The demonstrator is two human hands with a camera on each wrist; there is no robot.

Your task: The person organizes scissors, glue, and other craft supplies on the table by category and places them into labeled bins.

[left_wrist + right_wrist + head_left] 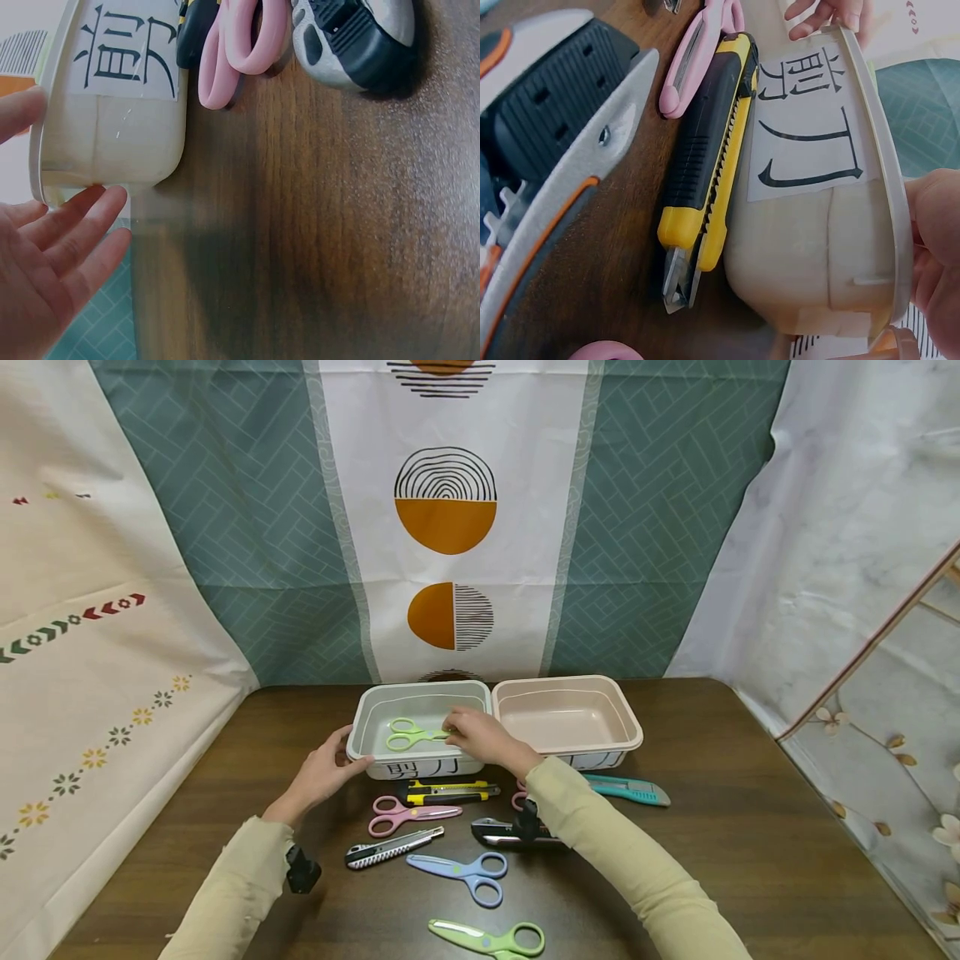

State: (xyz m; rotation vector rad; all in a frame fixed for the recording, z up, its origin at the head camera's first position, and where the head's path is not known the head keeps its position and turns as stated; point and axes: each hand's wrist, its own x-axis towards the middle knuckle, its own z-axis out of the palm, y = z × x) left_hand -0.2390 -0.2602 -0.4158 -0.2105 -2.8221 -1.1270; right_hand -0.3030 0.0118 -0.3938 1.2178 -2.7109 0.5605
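The pale grey plastic bin (420,760) has a paper label with black characters on its front. My left hand (318,778) holds its front left corner, thumb at the rim (39,150) and fingers against the end wall. Inside that bin lies a pair of light green scissors (429,736), handles toward the left. My right hand (486,739) reaches over the front wall and pinches the scissors at the blade end, which the fingers partly hide. In the right wrist view the bin wall hides what those fingers hold.
A beige bin (628,718) stands to the right. In front lie a yellow-black utility knife (447,793), pink scissors (431,813), a silver cutter (396,846), blue scissors (459,868), green scissors (483,941) and a teal cutter (633,791). My right arm partly covers a black cutter (491,832) and pink-handled scissors.
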